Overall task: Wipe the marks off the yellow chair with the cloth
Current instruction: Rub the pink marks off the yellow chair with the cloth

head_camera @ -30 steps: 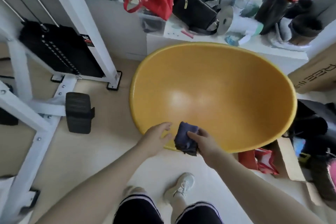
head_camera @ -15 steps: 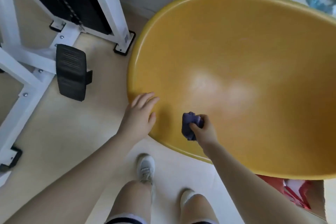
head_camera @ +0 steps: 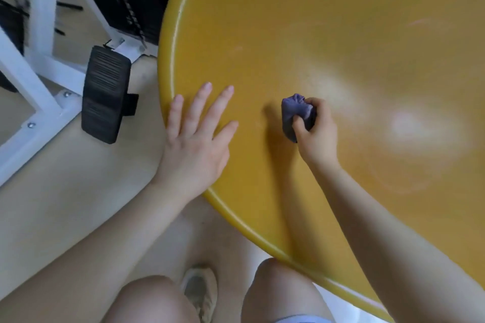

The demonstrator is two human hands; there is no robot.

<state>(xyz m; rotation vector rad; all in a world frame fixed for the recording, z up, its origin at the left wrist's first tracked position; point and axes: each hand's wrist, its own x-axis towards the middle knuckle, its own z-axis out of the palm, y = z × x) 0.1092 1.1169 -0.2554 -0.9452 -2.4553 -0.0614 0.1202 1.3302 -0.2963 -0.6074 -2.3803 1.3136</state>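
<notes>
1. Pale beige floor [head_camera: 65,191] runs down the left side, and a white metal frame [head_camera: 39,65] with a ribbed black foot pad [head_camera: 105,94] stands on it, just beside the chair's left rim.
2. Filling most of the view is the yellow chair [head_camera: 315,34], its glossy bowl-shaped seat lit by soft white glare toward the right.
3. Faint pinkish marks show on the seat: one streak near the upper right [head_camera: 420,22], one small smudge left of centre [head_camera: 237,48].
4. Left hand [head_camera: 195,139] lies flat, fingers spread apart, palm down on the seat right at the near-left rim, holding nothing.
5. Right hand [head_camera: 316,134] is clamped tight on the cloth [head_camera: 295,113], a dark purple bundle scrunched into a wad.
6. That wad presses against the seat surface, inside the near-left part of the bowl, close to the spread left hand but apart from it.
7. Below the chair's near rim, two bare knees and one light shoe [head_camera: 200,291] on the floor.
</notes>
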